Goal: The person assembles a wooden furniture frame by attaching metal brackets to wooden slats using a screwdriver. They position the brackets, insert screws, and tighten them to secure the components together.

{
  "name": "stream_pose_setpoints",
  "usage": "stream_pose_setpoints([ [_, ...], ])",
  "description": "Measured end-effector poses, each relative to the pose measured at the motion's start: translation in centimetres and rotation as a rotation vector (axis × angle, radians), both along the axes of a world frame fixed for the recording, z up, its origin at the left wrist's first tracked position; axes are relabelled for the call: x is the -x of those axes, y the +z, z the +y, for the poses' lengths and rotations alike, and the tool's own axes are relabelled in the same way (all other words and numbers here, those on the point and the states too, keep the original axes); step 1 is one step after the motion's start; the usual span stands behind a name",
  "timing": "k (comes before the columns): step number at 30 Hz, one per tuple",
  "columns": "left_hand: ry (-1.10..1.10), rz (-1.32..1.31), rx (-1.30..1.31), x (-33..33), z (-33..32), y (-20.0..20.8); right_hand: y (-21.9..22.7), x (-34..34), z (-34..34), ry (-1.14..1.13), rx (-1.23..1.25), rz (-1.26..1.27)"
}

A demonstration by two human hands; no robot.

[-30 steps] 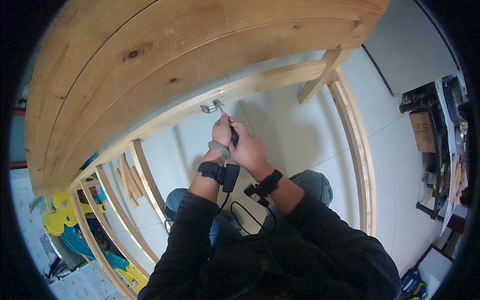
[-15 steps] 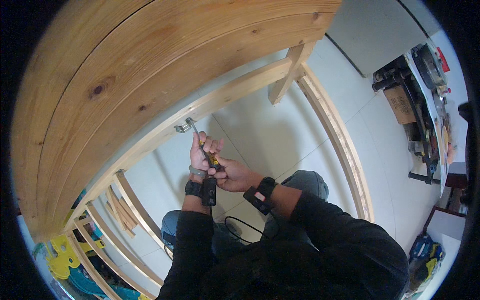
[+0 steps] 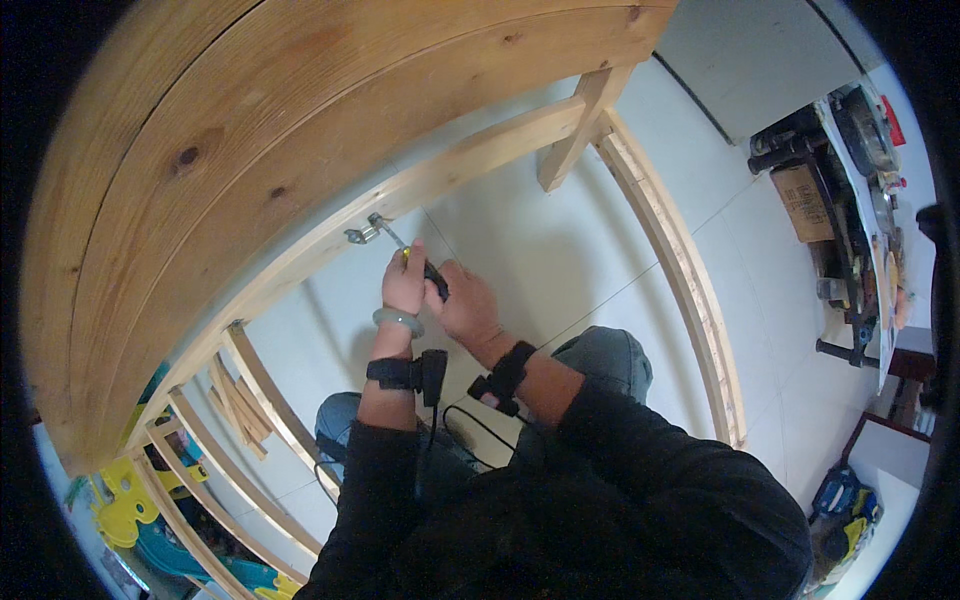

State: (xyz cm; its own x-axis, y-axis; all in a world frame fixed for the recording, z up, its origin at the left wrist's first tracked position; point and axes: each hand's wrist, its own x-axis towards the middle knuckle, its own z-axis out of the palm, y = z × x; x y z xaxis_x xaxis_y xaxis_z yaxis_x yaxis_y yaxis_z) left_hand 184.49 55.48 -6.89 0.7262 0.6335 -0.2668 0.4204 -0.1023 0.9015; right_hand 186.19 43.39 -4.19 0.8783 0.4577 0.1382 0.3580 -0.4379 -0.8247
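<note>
Both my hands grip a screwdriver [image 3: 432, 278] with a black and yellow handle. My left hand [image 3: 404, 285] wraps the front of the handle, and my right hand [image 3: 465, 305] holds its rear end. The metal shaft reaches up to a small metal bracket [image 3: 362, 233] on the inner side of a wooden bed rail [image 3: 480, 150]. A pale green bangle and a black wrist strap sit on my left wrist; a black strap sits on my right.
A broad pine board [image 3: 260, 130] fills the upper left. Wooden slats [image 3: 250, 400] run at lower left over yellow and teal foam shapes [image 3: 120, 500]. A side rail [image 3: 680, 280] curves right. Cardboard box [image 3: 800, 200] and tools lie far right on the white tile floor.
My hands have shifted slightly up along the screwdriver, and my right hand has rotated over the handle's end. The view is nearly unchanged from half a second ago.
</note>
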Motion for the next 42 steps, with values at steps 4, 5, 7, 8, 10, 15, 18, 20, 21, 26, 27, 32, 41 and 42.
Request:
stream_pose_setpoints([
  [4,-0.031,-0.144,0.242,0.6,0.5,-0.2,-0.1,-0.5,0.2,0.03,0.047,-0.176],
  [5,-0.04,-0.226,0.314,0.5,0.5,0.0,-0.2,-0.3,0.5,0.032,-0.113,0.111],
  [7,-0.021,-0.262,0.505,0.6,0.4,0.4,-0.4,0.1,0.9,0.004,-0.419,0.706],
  [8,-0.021,-0.27,0.423,1.1,0.4,0.7,-0.5,0.1,0.6,0.055,-0.652,1.109],
  [10,-0.08,-0.229,0.602,1.0,0.9,1.2,-0.7,-0.1,-0.6,0.304,-1.09,2.004],
  [15,-0.131,-0.253,0.708,0.5,1.3,0.8,-0.5,0.6,-0.2,0.463,-1.353,2.156],
  [18,-0.156,-0.164,0.658,0.4,1.6,0.9,-1.1,0.4,1.0,0.283,-1.334,1.956],
  [20,-0.107,-0.035,0.618,0.2,1.7,1.4,-1.3,-0.6,1.1,0.27,-1.012,1.591],
  [21,-0.145,-0.036,0.585,0.0,1.7,1.6,-1.3,-1.0,0.9,0.122,-0.662,1.185],
  [26,-0.13,0.128,0.438,-1.8,1.5,2.5,0.8,-1.1,-1.6,-0.028,-0.153,-0.089],
  [27,-0.121,0.106,0.428,-1.8,1.3,2.4,1.3,-0.8,-2.0,0.005,-0.127,-0.057],
  [32,-0.07,0.019,0.267,-0.7,0.4,2.1,2.2,0.0,-1.6,-0.04,-0.613,0.975],
  [41,-0.163,-0.064,0.352,-1.0,1.5,1.4,-1.0,0.1,3.5,-0.231,-1.499,1.892],
  [42,-0.236,-0.081,0.35,-1.1,1.6,1.4,-1.3,0.1,3.6,-0.365,-1.666,1.957],
])
